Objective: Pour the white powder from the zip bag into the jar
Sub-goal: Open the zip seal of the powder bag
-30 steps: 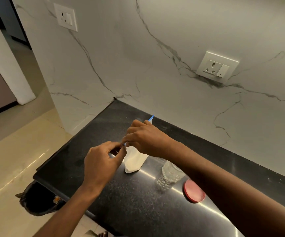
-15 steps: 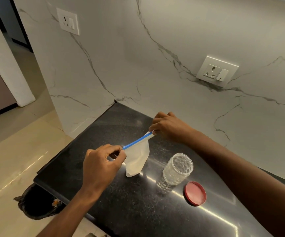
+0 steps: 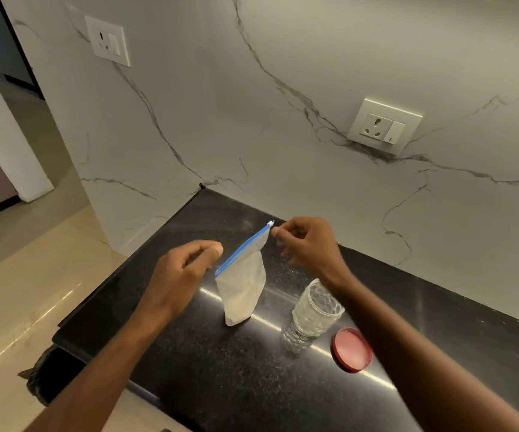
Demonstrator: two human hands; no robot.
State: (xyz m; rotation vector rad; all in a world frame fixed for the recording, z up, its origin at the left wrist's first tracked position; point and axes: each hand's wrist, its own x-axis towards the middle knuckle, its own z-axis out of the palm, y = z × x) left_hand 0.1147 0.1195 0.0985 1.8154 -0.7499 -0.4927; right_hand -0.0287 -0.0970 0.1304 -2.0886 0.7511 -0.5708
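Seen from the head, the zip bag stands on the tabletop, zip edge slanting from the pinching left grip to the curled right grip, whose hold I cannot tell, the open jar nearer the right.

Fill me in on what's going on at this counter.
A person handles a clear zip bag with a blue zip strip, holding white powder, its bottom on the black speckled counter. The left hand grips the strip's near end; the right hand has fingertips at the far end, though a pinch isn't clear. The clear ribbed plastic jar stands open beside the bag, seemingly empty, its round red lid lying on the counter. No pouring yet.
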